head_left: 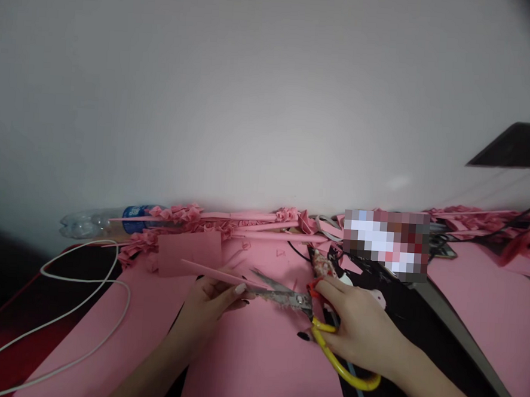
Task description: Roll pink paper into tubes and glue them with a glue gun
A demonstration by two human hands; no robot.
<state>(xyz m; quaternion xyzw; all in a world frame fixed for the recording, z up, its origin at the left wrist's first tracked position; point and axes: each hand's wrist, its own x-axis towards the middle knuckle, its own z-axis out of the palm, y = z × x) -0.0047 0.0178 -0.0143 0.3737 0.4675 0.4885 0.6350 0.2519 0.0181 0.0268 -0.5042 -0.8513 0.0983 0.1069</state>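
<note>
My left hand [216,300] pinches a narrow rolled stick of pink paper [211,271], which points up and to the left. In my right hand [351,317] is a pair of scissors [301,301] with yellow and red handles. Their blades are spread apart and point left, and the lower blade reaches the fingertips of my left hand near the stick's right end. Whether the blade touches the paper I cannot tell. Below both hands lies a large pink sheet [259,366]. A smaller pink paper piece [190,254] lies just beyond my left hand.
Along the wall lie crumpled pink paper flowers [178,212] on paper stems and a clear plastic bottle [93,223]. A white cable [126,301] loops at left. Dark cables and a phone with a blurred-out screen [385,245] are at right. More pink sheets [488,290] cover the right side.
</note>
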